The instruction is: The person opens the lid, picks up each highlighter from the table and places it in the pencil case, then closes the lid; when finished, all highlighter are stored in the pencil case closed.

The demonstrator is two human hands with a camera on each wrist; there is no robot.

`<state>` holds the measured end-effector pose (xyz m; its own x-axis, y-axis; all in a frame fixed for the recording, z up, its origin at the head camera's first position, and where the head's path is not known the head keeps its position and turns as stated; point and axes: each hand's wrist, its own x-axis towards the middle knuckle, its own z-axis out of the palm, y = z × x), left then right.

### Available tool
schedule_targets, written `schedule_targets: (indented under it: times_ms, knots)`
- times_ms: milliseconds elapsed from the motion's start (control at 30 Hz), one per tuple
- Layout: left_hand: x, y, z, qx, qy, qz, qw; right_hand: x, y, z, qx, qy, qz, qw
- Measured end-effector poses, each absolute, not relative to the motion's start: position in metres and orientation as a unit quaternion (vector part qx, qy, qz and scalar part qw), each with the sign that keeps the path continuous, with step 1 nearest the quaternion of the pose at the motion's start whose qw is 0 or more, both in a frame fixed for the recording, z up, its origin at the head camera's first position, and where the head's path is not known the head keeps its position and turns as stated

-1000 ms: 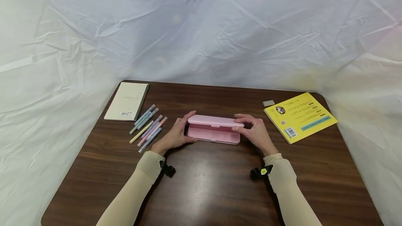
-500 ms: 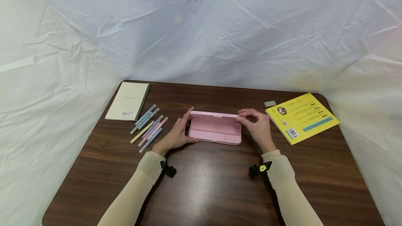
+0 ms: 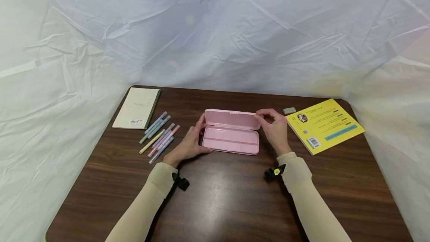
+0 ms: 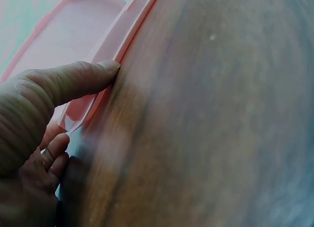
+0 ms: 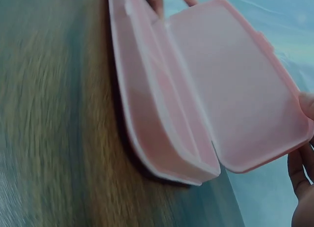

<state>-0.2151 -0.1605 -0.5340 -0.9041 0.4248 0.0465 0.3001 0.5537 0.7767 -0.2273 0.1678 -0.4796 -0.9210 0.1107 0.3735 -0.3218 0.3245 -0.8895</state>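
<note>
A pink pencil case [image 3: 220,145] lies on the table with its lid [image 3: 231,120] raised and leaning back. Inside the base, thin ridges divide off a long section and a small one at the right; no contents show. My left hand [image 3: 188,143] grips the left end, thumb on the front edge and fingers at the side and back. In the left wrist view the thumb [image 4: 83,79] presses on the rim. My right hand [image 3: 277,132] pinches the lid's right corner, and the right wrist view shows the fingers [image 5: 297,173] partly behind it.
Several pastel pens [image 3: 164,132] lie left of my left hand. Behind them is a cream notebook [image 3: 137,107]. At the right are a yellow book [image 3: 322,124] and a small grey eraser [image 3: 289,110]. White fabric [image 3: 235,59] hangs behind the dark wooden table [image 3: 215,197].
The pencil case's lid has swung up and back from nearly closed to standing well open. My right hand has moved away from me with it; my left hand has stayed at the left end.
</note>
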Motion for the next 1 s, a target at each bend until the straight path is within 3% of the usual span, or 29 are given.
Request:
schedule_targets:
  times_ms: [133, 233, 633, 1000]
  knots:
    - [-0.214, -0.159, -0.534, 0.203, 0.882, 0.42, 0.072, -0.24, 0.176, -0.5, 0.089, -0.804, 0.55, 0.208]
    - [-0.214, -0.158, -0.535, 0.199, 0.883, 0.418, 0.074, -0.24, 0.178, -0.502, 0.091, -0.83, 0.517, 0.187]
    - [-0.214, -0.156, -0.533, 0.203, 0.888, 0.405, 0.072, -0.242, 0.187, -0.518, 0.146, -0.91, 0.387, -0.022]
    - [-0.213, -0.157, -0.53, 0.173, 0.896, 0.397, 0.102, -0.226, 0.19, -0.534, 0.178, -0.934, 0.309, -0.036]
